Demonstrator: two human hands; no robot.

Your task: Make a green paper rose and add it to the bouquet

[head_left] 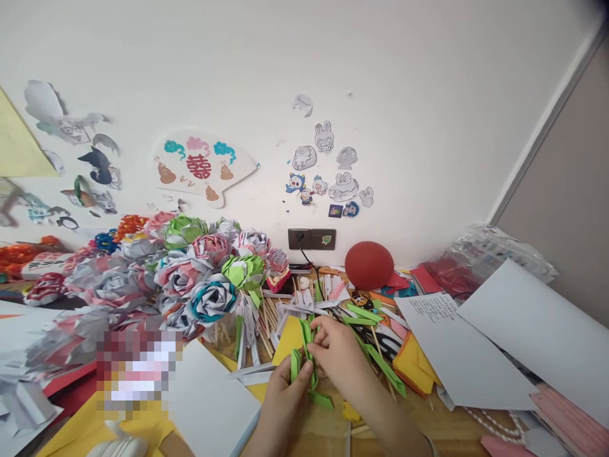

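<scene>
My left hand [284, 388] is closed around a small folded green paper piece [295, 364], thumb pressed along its side. My right hand [337, 348] pinches a longer green folded paper strip [305, 333] just beside it, fingertips near the strip's middle. The two pieces are close together; whether they touch is hard to tell. Below the hands a loose green paper strip [321, 400] lies on the wooden table [328, 438]. More green folded strips [386, 369] lie to the right of my right hand. Behind my hands is a sheet of yellow paper [287, 339].
Folded-paper flowers [213, 298] are heaped at the left, with wooden sticks [269, 324] beside them. A red balloon [369, 265] rests against the wall. White sheets [537, 343] cover the right side, near black-handled scissors [387, 343]. A cable [314, 266] hangs from the socket.
</scene>
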